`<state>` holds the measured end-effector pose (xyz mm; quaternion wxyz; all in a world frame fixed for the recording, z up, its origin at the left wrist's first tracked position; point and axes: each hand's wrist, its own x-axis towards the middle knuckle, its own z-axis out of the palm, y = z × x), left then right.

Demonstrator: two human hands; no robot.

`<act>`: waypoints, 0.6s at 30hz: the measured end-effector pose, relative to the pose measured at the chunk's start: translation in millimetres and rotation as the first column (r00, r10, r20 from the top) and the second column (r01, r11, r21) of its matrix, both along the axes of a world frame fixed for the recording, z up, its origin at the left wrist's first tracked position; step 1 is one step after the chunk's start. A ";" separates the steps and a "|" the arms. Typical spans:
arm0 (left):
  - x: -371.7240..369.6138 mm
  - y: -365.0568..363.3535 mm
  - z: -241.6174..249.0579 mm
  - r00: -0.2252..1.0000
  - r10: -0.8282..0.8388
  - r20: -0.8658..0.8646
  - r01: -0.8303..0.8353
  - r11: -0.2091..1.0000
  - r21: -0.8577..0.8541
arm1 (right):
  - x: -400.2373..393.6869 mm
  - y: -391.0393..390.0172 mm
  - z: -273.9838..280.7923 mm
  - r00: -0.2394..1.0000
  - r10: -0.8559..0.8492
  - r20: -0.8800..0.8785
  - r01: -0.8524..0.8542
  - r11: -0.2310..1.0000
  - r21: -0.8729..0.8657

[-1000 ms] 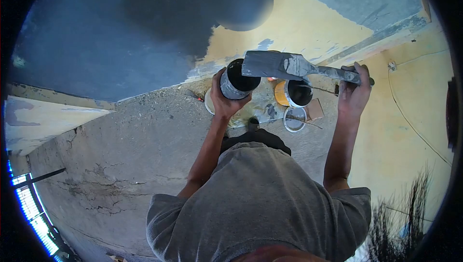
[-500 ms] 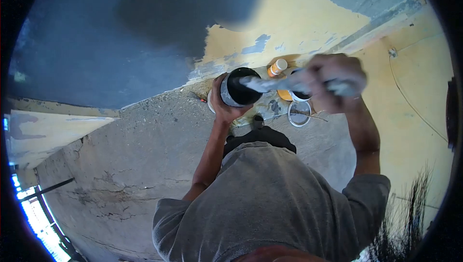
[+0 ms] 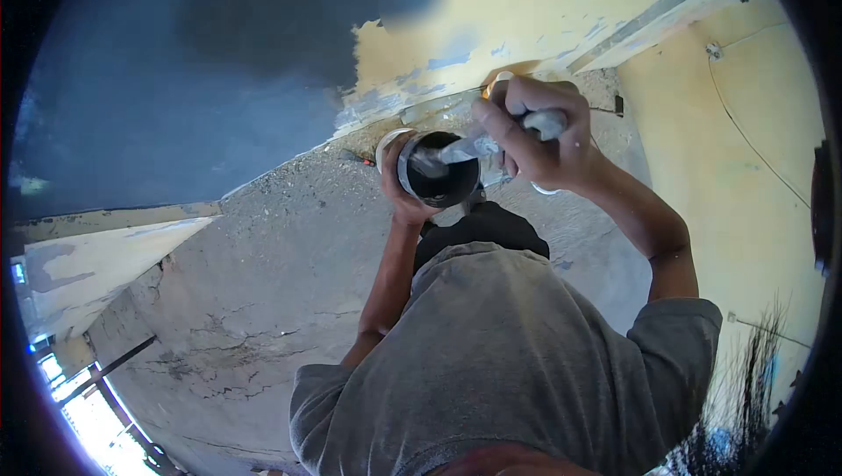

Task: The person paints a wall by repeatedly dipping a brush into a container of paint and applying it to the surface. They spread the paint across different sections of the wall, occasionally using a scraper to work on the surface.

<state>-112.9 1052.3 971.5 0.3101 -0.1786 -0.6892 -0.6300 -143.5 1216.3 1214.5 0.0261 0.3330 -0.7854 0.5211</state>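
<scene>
My left hand [image 3: 402, 191] is wrapped round the side of a round paint container [image 3: 438, 187], grey outside and black inside, with its mouth facing up at me. In my right hand [image 3: 548, 138] is a pale, paint-smeared paintbrush [image 3: 469, 149], gripped by its handle, the handle's rounded end showing between the fingers. The brush's lower end reaches over the rim into the container's mouth and is a little blurred. My right hand hides most of the pots standing on the floor behind it.
Ahead is a wall with dark blue-grey paint [image 3: 219, 99] beside a bare cream patch [image 3: 491, 11]. An orange pot with a white lid [image 3: 498, 81] stands at the wall's foot. The concrete floor [image 3: 281, 248] is cracked and gritty. A cable [image 3: 745, 130] hangs on the right wall.
My right hand has moved left, bringing the brush further into the container and covering the floor pots. My left hand still holds the container. The view has shifted slightly.
</scene>
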 end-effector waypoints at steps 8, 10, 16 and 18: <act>-1.8 10.5 0.1 1.000 0.007 0.023 -0.007 1.000 -0.023 | 10.8 2.3 -2.6 0.990 0.072 -0.125 -0.048 0.981 0.190; -0.5 18.8 9.0 0.999 0.047 -0.026 -0.049 0.997 -0.059 | 8.6 3.3 -5.3 0.995 0.036 -0.090 -0.021 0.986 0.168; -3.4 18.9 3.5 0.998 0.066 -0.021 -0.067 0.995 -0.075 | 1.5 10.0 16.6 0.952 0.121 -0.283 -0.090 0.989 0.118; -4.6 18.2 1.5 0.998 0.046 -0.033 -0.050 0.993 -0.112 | 6.3 4.9 19.8 0.917 0.205 -0.343 -0.160 0.975 0.157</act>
